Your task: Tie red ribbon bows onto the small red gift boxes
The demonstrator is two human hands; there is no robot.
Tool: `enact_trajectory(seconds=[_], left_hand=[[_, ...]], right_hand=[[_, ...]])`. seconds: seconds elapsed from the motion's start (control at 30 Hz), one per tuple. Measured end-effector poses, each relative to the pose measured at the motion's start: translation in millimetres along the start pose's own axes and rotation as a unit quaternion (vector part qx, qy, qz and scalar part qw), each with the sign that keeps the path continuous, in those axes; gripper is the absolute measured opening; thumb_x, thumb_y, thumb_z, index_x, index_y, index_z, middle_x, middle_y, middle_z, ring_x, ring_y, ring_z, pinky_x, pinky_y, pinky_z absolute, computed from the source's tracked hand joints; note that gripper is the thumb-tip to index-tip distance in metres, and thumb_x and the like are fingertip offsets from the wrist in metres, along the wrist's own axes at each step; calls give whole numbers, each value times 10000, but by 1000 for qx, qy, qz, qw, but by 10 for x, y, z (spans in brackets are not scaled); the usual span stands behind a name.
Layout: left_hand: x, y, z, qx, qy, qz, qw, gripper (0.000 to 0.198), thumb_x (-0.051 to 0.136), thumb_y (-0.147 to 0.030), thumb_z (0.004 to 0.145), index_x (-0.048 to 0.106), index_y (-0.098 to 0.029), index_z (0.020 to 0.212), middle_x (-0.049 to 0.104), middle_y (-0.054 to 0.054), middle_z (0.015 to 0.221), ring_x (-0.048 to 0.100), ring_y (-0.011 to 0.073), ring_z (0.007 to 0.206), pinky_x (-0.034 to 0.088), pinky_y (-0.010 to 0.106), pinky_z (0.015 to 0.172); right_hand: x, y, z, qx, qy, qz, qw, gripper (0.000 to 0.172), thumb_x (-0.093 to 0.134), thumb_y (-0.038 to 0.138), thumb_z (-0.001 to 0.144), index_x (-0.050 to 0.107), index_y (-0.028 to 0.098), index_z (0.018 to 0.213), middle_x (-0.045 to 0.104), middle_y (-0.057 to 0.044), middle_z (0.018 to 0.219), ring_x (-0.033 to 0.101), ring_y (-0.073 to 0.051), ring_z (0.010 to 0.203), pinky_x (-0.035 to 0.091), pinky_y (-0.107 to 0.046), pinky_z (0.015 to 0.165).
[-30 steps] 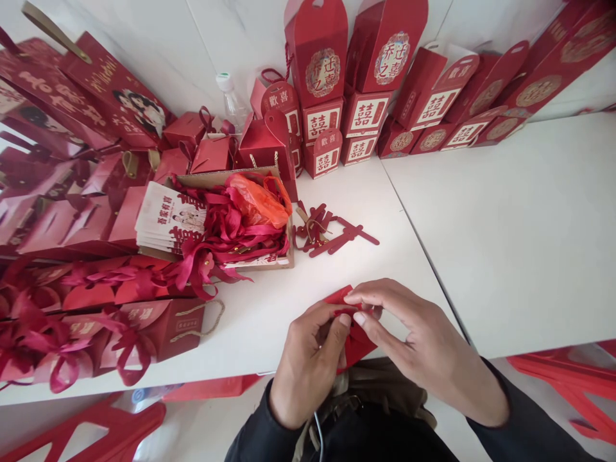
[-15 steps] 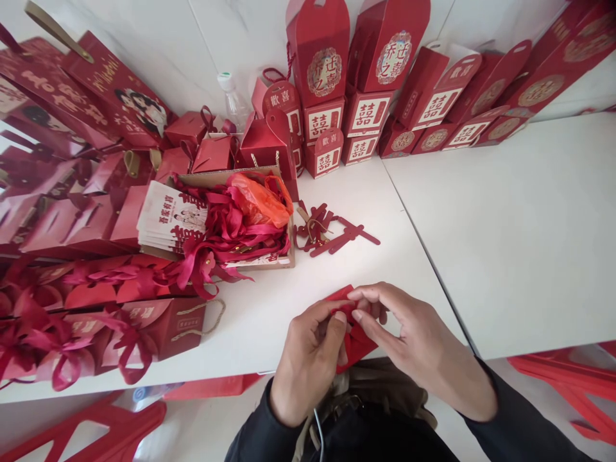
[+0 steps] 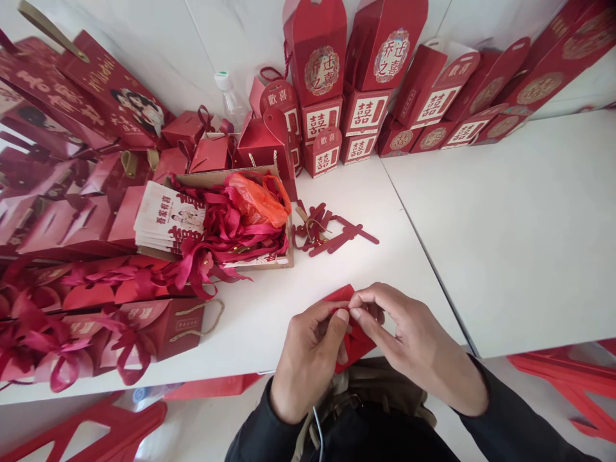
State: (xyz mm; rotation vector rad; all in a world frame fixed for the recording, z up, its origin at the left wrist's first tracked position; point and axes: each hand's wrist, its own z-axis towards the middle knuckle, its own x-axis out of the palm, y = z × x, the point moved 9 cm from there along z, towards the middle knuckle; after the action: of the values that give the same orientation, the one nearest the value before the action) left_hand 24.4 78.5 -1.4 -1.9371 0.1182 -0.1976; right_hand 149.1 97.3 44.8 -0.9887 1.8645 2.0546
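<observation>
A small red paper box (image 3: 355, 343) sits at the near edge of the white table (image 3: 505, 212), mostly hidden by my hands. My left hand (image 3: 308, 362) grips its left side, thumb and fingers curled on it. My right hand (image 3: 409, 340) pinches the top of the same box, fingertips meeting the left thumb. Only a red corner at the top and a red flap below the fingers show.
An open cardboard box (image 3: 226, 221) of red ribbons and an orange bag lies to the left. Loose red paper cut-outs (image 3: 332, 234) lie mid-table. Red gift boxes (image 3: 337, 83) are stacked along the back wall, red bags (image 3: 72, 122) piled at left, a plastic bottle (image 3: 230, 99) behind.
My right hand has drawn slightly back towards me and its fingertips have closed in on the left thumb. The box stays in place.
</observation>
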Motion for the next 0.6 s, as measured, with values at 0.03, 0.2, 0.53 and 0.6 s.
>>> enact_trajectory(seconds=[0.03, 0.2, 0.53, 0.6], left_hand=[[-2, -3, 3, -2, 0, -4, 1000, 360, 558, -415, 993, 750, -122, 1072, 615, -4, 676, 533, 81, 513, 433, 208, 536], [-3, -21, 20, -12, 11, -24, 1000, 350, 571, -420, 976, 742, -122, 1043, 661, 9, 706, 570, 87, 506, 457, 211, 541], [-33, 56, 22, -43, 5, -83, 996, 343, 750, -427, 843, 682, -115, 966, 640, -16, 584, 592, 104, 539, 493, 232, 613], [-39, 64, 16, -43, -1, -84, 996, 317, 748, -403, 839, 676, -114, 945, 627, -23, 572, 581, 100, 524, 485, 232, 596]], right_hand=[[9, 3, -7, -2, 4, 0, 1000, 128, 496, 261, 1054, 572, 251, 952, 642, 16, 871, 587, -143, 718, 462, -269, 623], [25, 29, -57, -24, 10, -3, 1000, 122, 466, 247, 1070, 530, 248, 966, 590, 8, 902, 578, -150, 768, 471, -293, 683], [80, 16, -71, -64, 38, 22, 997, 109, 507, 177, 1044, 566, 267, 1033, 637, -27, 1102, 631, -180, 1074, 530, -338, 908], [99, -18, -77, -42, 47, 32, 998, 106, 510, 175, 1035, 544, 272, 1065, 652, -18, 1071, 657, -174, 990, 548, -339, 864]])
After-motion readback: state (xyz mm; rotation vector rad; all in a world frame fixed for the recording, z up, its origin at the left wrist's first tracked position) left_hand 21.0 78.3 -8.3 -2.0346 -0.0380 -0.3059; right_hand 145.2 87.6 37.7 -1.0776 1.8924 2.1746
